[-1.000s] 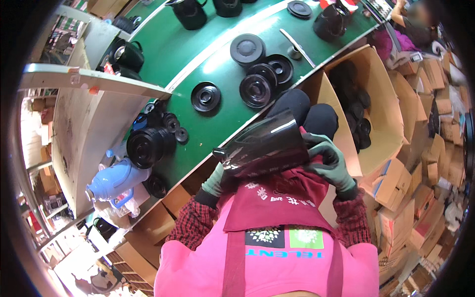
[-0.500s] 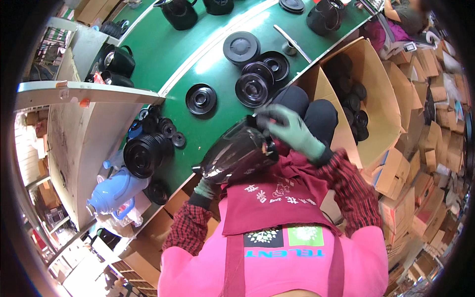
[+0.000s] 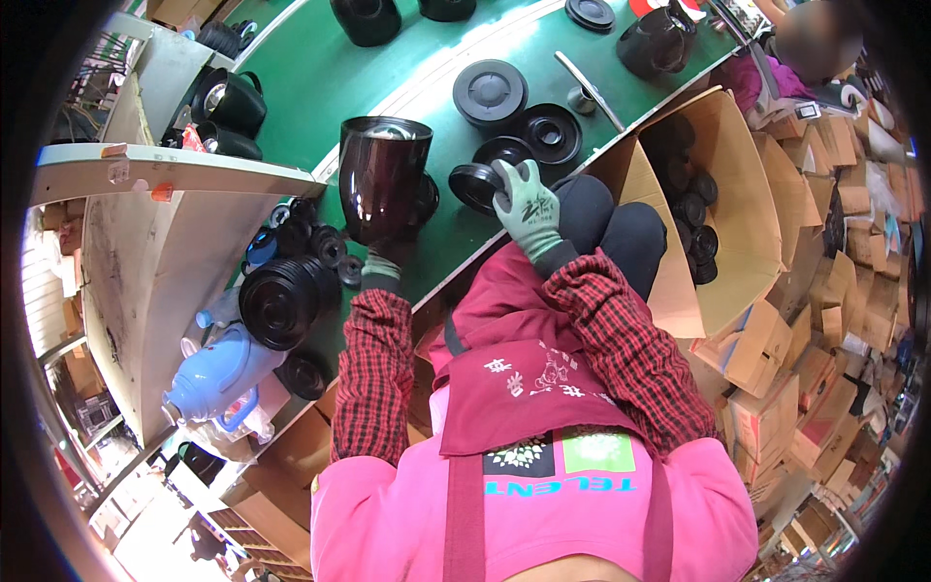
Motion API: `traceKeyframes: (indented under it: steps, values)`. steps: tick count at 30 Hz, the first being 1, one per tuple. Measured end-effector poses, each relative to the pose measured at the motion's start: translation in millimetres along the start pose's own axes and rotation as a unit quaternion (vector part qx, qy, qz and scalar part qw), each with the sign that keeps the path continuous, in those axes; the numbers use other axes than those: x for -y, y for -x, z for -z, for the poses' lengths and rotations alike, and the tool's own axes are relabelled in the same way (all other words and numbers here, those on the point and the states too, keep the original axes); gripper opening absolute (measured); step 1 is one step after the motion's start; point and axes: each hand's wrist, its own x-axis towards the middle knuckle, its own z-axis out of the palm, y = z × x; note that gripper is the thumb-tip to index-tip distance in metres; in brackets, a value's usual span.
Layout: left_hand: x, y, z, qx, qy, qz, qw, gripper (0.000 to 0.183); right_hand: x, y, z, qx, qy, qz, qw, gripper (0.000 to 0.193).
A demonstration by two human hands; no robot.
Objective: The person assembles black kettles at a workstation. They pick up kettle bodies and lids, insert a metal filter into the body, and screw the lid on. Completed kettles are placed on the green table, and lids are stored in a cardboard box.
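My left hand (image 3: pixel 381 268), in a pale green glove, is at the lower end of a glossy dark jug (image 3: pixel 373 184). The jug stands nearly upright over the green table, its wide mouth showing a shiny inside; most of that hand's fingers are hidden behind it. My gloved right hand (image 3: pixel 529 206) grips the edge of a black round lid (image 3: pixel 474 187), which is tilted beside other black lids (image 3: pixel 553 134). A larger black disc (image 3: pixel 490 92) lies just beyond. Another black round part (image 3: pixel 427 198) is partly covered by the jug.
Stacked black rings (image 3: pixel 276 303) and a blue flask (image 3: pixel 228 373) sit left, beside an upright panel (image 3: pixel 145 281). An open carton (image 3: pixel 742 175) holding black parts stands right. More dark jugs (image 3: pixel 658 41) and a metal bar (image 3: pixel 589 89) are farther back. Another person sits far right.
The jug has gone from lying tilted above my lap to nearly upright over the table, farther left. My right hand has left the jug and taken hold of a black lid.
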Motion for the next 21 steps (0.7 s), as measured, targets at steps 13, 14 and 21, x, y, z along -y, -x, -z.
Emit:
traceKeyframes:
  steps: [13, 14, 21]
  values:
    - [32, 44, 80, 0.087, 0.218, 0.198, 0.952, 0.061, 13, 45, -47, 0.16, 0.064, 0.182, 0.968, 0.093]
    - [29, 48, 86, 0.095, 0.242, 0.211, 0.942, 0.061, 23, 36, -52, 0.188, 0.08, 0.168, 0.964, 0.1]
    - [-6, 32, 119, 0.151, 0.401, 0.248, 0.869, 0.057, 18, 15, -86, 0.281, 0.143, 0.198, 0.928, 0.107]
